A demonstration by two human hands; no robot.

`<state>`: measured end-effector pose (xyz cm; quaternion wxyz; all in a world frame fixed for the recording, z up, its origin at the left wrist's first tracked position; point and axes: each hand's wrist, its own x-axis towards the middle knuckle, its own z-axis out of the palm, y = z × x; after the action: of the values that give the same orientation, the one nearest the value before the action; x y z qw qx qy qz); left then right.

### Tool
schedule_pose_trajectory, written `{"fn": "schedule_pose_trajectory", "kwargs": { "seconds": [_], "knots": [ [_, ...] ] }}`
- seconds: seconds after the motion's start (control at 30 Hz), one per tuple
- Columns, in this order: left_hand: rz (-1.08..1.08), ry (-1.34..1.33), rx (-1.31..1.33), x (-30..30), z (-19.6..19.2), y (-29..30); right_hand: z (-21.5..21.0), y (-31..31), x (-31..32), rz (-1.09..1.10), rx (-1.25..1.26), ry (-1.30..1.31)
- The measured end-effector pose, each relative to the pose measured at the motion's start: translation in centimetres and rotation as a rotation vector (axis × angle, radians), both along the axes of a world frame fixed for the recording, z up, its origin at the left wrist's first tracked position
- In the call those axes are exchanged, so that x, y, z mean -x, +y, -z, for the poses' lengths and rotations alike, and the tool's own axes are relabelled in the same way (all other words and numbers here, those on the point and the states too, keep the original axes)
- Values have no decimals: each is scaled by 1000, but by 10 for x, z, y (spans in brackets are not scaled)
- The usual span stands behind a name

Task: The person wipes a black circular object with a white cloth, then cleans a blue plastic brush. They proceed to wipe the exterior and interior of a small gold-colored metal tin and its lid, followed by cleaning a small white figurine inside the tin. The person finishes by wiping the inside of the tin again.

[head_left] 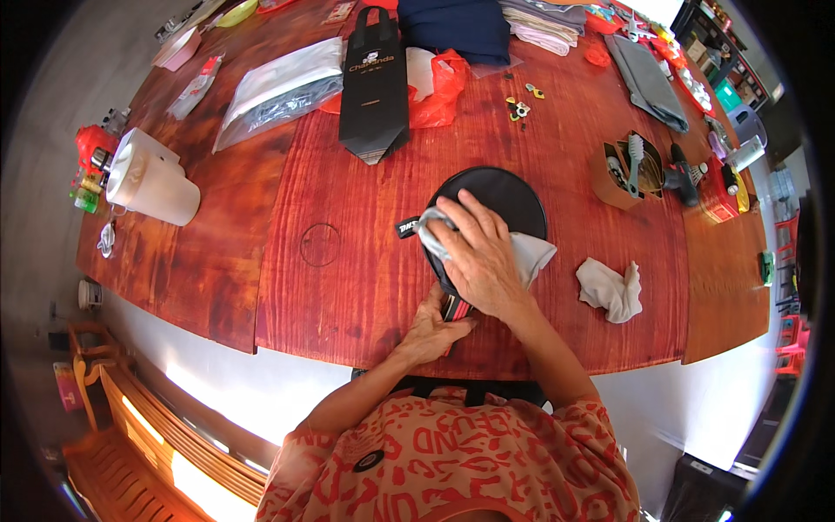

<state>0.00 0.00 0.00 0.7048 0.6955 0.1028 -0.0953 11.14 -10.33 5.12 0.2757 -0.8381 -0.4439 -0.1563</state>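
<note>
A table tennis paddle with a black rubber face (504, 196) lies flat on the red wooden table (348, 261), its handle pointing toward me. My right hand (478, 257) presses a grey-white cloth (532, 254) onto the black face. My left hand (432, 329) grips the paddle's handle at the near table edge; most of the handle is hidden under the fingers.
A second crumpled white cloth (611, 290) lies to the right. A black paper bag (374, 83), red plastic bag (444, 83) and clear packets (278, 91) sit further back. A white jug (152, 178) is at left, a box with brushes (628, 167) at right.
</note>
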Motion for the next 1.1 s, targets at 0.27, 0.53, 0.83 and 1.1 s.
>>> {"fn": "schedule_pose_trajectory", "kwargs": {
  "seconds": [0.27,0.53,0.83,1.1],
  "knots": [
    [-24,2,-21,-1,12,-5,5,-6,-39,390,-74,-120],
    [50,39,79,-6,-12,-1,23,-27,-43,681,-81,-32],
    [-11,-31,113,-3,-2,-2,0,-11,16,22,81,-21],
    [22,157,126,-2,-12,6,4,-39,26,-364,-443,377]
  ]
}}
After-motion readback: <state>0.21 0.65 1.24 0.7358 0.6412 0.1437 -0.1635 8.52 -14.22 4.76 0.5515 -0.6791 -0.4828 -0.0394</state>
